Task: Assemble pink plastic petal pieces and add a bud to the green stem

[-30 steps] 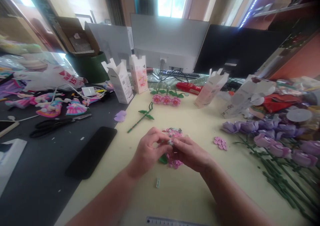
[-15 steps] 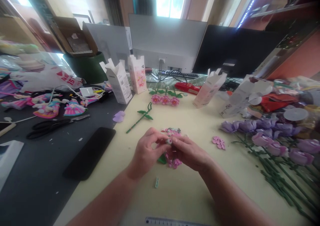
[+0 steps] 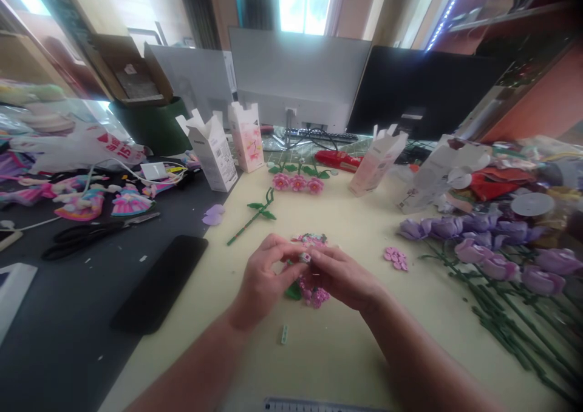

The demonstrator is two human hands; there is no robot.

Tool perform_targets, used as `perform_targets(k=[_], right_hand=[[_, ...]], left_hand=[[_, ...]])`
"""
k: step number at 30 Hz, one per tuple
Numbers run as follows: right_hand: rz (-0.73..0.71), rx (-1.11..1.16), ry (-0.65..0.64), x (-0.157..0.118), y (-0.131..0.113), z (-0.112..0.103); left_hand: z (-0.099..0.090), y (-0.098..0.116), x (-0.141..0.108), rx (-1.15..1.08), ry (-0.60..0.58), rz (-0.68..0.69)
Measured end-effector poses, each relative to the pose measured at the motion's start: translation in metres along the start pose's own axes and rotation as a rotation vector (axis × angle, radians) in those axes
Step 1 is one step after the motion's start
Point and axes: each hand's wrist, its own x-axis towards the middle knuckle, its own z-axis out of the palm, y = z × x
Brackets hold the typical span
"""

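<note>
Between the fingertips of my left hand [image 3: 268,272] and my right hand [image 3: 344,275] is a small pale building-block piece [image 3: 305,257] with a pinkish-red spot. Both hands are closed on it in a pinch. Below and behind the fingers lies a pile of small pink pieces [image 3: 319,297], partly covered by my hands, with a green leaf piece [image 3: 294,290] at its left side. A pale green strip piece [image 3: 284,334] lies nearer to me. Right of my right hand is a cluster of pink petal pieces [image 3: 396,258]. A green stem with leaves [image 3: 250,221] lies beyond my left hand.
Three pink flowers [image 3: 298,183] lie at the back before the monitors. Opened white boxes [image 3: 212,154] stand left and right. Purple and pink block flowers [image 3: 498,266] fill the right side. On the dark left surface are a black phone-like slab [image 3: 159,284] and scissors [image 3: 91,233]. A ruler [image 3: 314,406] lies in front.
The small piece has turned slightly between my fingertips, so its reddish spot shows more. The whole view has shifted a little. Both hands keep their pinch.
</note>
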Motion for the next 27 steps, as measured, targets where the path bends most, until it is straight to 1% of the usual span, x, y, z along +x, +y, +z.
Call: perform_targets(k=[4,8,11,13,14,15,17,18,20,23,27], right_hand=[[-0.001,-0.010,0.005,0.001,0.002,0.000],[-0.031,-0.078,0.045,0.001,0.002,0.002],[-0.014,-0.224,0.116,0.001,0.001,0.006],[0.026,-0.418,0.145,-0.001,0.001,0.011],[0.034,-0.546,0.117,-0.003,0.002,0.014],[0.026,-0.690,0.060,-0.005,0.003,0.017],[-0.035,-0.995,-0.091,-0.009,0.008,0.024],[-0.076,-1.140,-0.156,-0.012,0.010,0.028],[-0.127,-1.382,-0.239,-0.016,0.017,0.032],[-0.139,-1.605,-0.292,-0.018,0.025,0.036],[-0.140,-1.722,-0.307,-0.016,0.026,0.040]], left_hand=[[0.001,0.000,-0.001,0.010,-0.002,0.008],[0.001,0.000,-0.001,-0.007,-0.001,-0.013],[-0.001,0.000,0.000,-0.074,0.018,-0.101],[-0.002,-0.002,0.001,-0.183,0.078,-0.201],[-0.002,-0.004,0.002,-0.255,0.119,-0.257],[-0.002,-0.006,0.003,-0.331,0.161,-0.310],[-0.001,-0.009,0.004,-0.478,0.235,-0.399],[0.000,-0.011,0.005,-0.543,0.265,-0.429],[0.001,-0.012,0.007,-0.652,0.299,-0.470],[0.001,-0.006,0.009,-0.766,0.304,-0.503],[-0.001,0.009,0.012,-0.835,0.289,-0.528]])
